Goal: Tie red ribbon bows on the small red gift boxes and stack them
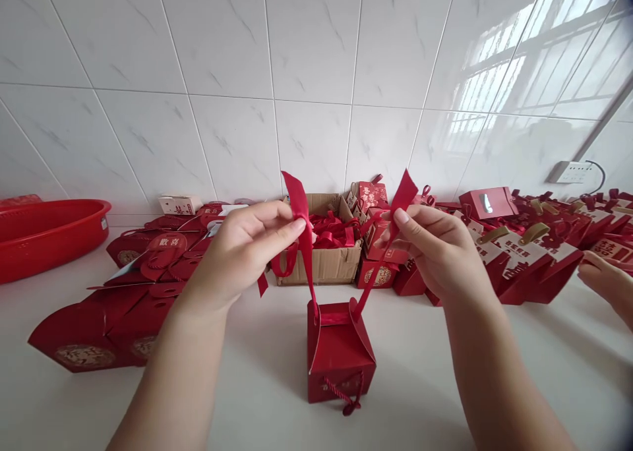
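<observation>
Two hands point(247, 248) apart, white counter point(262, 378) around red box point(340, 347)

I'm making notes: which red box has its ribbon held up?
The front-centre box: only its ribbon runs up to the left hand and right hand.

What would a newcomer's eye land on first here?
Probably the red ribbon at the centre, its two ends held up apart in the left hand's grip and the right hand's grip above a small red box. Next, perhaps, the open cardboard carton just behind, with red strips inside, and the large red tub at the left edge.
</observation>
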A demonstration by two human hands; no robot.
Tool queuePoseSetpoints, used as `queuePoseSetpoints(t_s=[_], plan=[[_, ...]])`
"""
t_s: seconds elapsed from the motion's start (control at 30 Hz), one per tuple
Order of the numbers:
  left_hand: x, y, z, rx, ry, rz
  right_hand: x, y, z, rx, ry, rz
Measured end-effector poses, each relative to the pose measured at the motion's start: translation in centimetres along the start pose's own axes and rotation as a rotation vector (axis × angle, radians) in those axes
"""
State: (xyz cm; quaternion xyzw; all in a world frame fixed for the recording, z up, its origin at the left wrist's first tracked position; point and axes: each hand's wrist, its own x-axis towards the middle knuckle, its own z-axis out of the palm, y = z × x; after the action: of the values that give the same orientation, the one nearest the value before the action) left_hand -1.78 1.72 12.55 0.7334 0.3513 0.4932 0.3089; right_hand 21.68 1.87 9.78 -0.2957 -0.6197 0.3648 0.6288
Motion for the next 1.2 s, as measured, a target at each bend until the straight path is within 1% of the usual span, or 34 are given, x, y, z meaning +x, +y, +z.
queuePoseSetpoints(t_s=[0.07, 0.13, 0.23, 0.67, 0.93, 1.2], plan=[[0.0, 0.0, 0.5, -0.048, 0.05, 0.002, -0.1, 0.2, 0.5, 0.019, 0.059, -0.048], [0.1, -0.1, 0.8, -0.088, 0.128, 0.013, -0.3, 0.3, 0.9, 0.023, 0.129, -0.099], [0.1, -0.2, 1.1, -0.137, 0.238, 0.036, -0.4, 0.4, 1.3, -0.007, 0.166, -0.124], [0.2, -0.6, 2.0, -0.119, 0.446, 0.113, -0.1, 0.7, 1.0, -0.022, 0.284, -0.099], [0.5, -1.0, 2.0, -0.119, 0.498, 0.143, 0.0, 0.6, 0.8, 0.03, 0.26, -0.071], [0.5, -1.0, 2.1, -0.151, 0.44, 0.14, -0.1, 0.8, 0.5, 0.044, 0.268, -0.08]])
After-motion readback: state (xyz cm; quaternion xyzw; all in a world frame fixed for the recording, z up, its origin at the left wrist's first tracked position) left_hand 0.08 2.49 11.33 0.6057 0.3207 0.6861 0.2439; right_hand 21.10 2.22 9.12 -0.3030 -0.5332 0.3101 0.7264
